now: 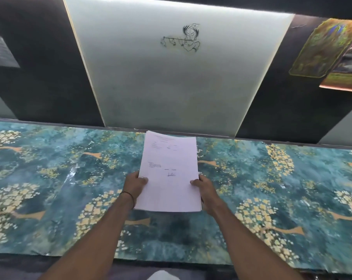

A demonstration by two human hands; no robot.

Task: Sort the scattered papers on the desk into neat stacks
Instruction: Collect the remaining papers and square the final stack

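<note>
While the left hand (135, 183) and right hand (204, 187) pinched opposite side edges of the paper stack (169, 174), thumbs on top, it hung between them, seemingly clear of the desk (272, 188). Light, floppy, slippery sheets like these wanted firm grips on both sides.

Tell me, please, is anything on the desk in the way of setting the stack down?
Nothing visible is. The left hand and right hand grip the stack by its side edges, and nothing lies on the desk around it. The patch under the stack is hidden.
</note>
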